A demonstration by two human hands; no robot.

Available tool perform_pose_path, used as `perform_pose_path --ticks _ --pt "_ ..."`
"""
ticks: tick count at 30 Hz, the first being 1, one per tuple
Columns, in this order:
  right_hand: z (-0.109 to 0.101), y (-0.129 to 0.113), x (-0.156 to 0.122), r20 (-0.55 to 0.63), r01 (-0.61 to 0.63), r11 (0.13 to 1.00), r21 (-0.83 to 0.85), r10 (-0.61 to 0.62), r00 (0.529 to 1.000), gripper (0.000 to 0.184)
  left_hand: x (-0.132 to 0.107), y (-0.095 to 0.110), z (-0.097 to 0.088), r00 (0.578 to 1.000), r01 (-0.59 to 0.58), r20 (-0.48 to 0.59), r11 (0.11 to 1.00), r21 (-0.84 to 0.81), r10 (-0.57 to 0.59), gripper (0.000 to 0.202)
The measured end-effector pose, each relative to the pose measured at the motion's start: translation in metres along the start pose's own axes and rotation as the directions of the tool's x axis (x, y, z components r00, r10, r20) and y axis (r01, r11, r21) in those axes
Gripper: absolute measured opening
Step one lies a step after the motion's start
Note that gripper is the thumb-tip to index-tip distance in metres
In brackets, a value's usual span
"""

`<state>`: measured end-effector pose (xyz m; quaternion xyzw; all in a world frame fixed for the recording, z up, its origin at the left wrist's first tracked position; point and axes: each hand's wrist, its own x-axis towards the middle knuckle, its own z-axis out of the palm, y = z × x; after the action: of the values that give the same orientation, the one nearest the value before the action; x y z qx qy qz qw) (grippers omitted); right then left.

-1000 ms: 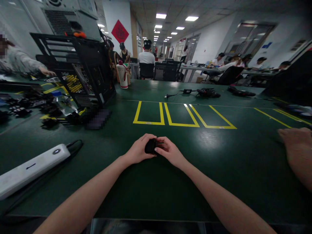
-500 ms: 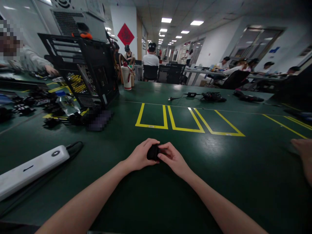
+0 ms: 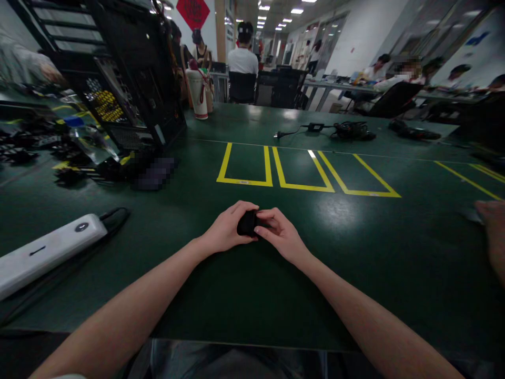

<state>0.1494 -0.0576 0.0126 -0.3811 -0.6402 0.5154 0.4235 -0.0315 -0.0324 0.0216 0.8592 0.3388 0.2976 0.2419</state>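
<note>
A small black object (image 3: 246, 223), boxy with rounded edges, is between my two hands just above or on the green table (image 3: 252, 295); its exact kind I cannot make out. Fingers and thumb of my left hand (image 3: 229, 226) wrap round its left side. At its right edge my right hand (image 3: 280, 231) is closed, thumb and fingertips pinching the object. The far side of the object and some fingertips are hidden. Beyond my hands lie yellow tape outlines (image 3: 246, 183) on the tabletop.
A white power strip (image 3: 51, 252) lies at the left. A black computer case (image 3: 130, 79), a water bottle (image 3: 92, 139) and a paper cup (image 3: 197, 92) stand further back. A coiled black cable (image 3: 353, 131) rests behind the tape. Another person's hand (image 3: 493, 226) is at the right edge.
My view has tilted down, so the table's near edge now shows and everything sits higher in the picture. My hands keep the same hold on the black object.
</note>
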Motion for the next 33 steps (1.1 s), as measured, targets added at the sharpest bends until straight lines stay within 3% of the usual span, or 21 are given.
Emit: perform_pose_path --ticks 8,14,20,27,33 --pt "-0.0014 0.0050 0.0028 -0.021 -0.056 0.996 -0.063 0.055 0.998 0.030 0.0005 -0.0057 0.0027 1.000 -0.022 -0.010 1.000 0.004 0.022 0.056" --pt "-0.0014 0.0089 -0.0001 0.012 0.029 0.999 -0.022 -0.028 1.000 0.032 0.0010 -0.0071 0.0031 0.999 -0.034 0.004 0.999 0.009 0.034 0.056" --pt "-0.0004 0.0079 0.0009 -0.024 0.010 1.000 -0.024 -0.011 1.000 0.022 0.0012 -0.0078 0.0033 1.000 -0.030 -0.006 0.999 0.017 0.030 0.057" --pt "-0.0034 0.0041 0.0015 0.015 -0.072 0.997 -0.039 0.073 0.997 0.031 0.0010 -0.0075 0.0029 1.000 -0.015 0.006 1.000 0.000 0.015 0.057" --pt "-0.0019 0.0070 0.0006 0.018 -0.006 0.999 0.047 0.006 1.000 0.026 0.0019 -0.0080 0.0031 1.000 -0.009 0.005 1.000 0.008 0.009 0.055"
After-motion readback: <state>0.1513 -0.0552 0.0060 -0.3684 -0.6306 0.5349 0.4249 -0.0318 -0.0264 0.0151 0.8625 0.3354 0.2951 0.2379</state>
